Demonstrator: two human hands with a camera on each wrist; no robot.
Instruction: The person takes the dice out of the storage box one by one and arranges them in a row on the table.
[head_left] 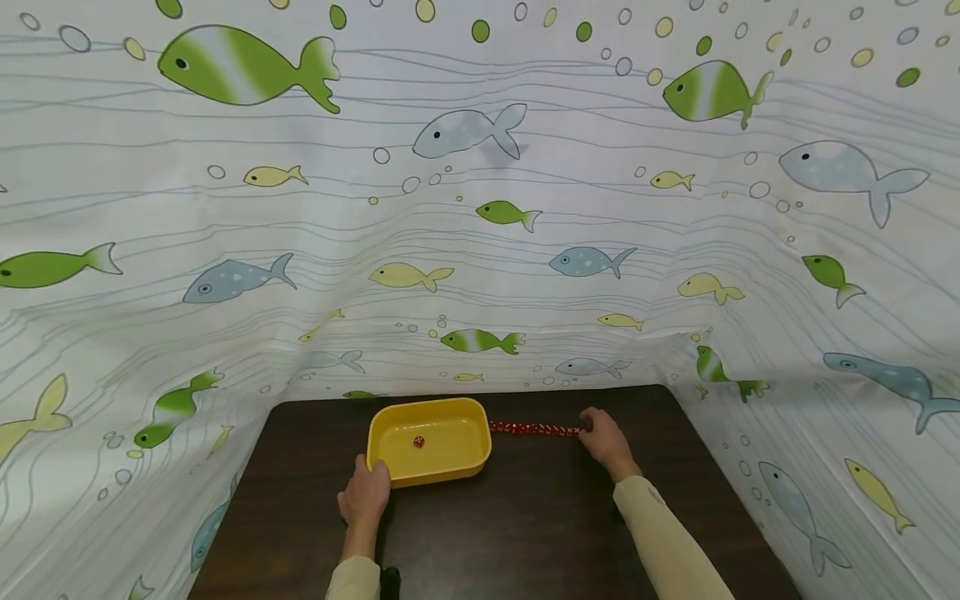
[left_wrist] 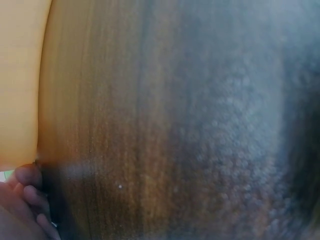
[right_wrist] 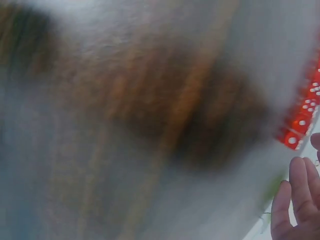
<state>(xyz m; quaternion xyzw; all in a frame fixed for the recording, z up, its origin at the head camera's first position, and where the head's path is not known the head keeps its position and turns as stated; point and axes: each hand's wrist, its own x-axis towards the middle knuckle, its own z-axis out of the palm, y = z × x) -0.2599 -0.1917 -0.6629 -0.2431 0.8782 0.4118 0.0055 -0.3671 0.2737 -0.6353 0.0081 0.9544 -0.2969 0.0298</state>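
A shallow yellow plastic bin [head_left: 468, 475] sits at the left of the dark table, with a single red die [head_left: 418, 442] inside. My left hand [head_left: 366, 493] grips its near left corner, thumb over the rim; in the left wrist view the curled fingers [left_wrist: 31, 192] show beside the bin wall [left_wrist: 19, 90]. From the bin's right side a straight row of red dice [head_left: 534, 428] with white pips runs rightward. At the row's right end is my right hand [head_left: 606, 442]. In the right wrist view its fingers [right_wrist: 301, 192] lie just off the end die [right_wrist: 291, 140], with no die visible between them.
The dark wooden table [head_left: 510, 533] reaches back to a white sheet [head_left: 480, 242] printed with fish, which hangs behind it and along both sides. Behind the bin and the dice row, the table's back edge is close.
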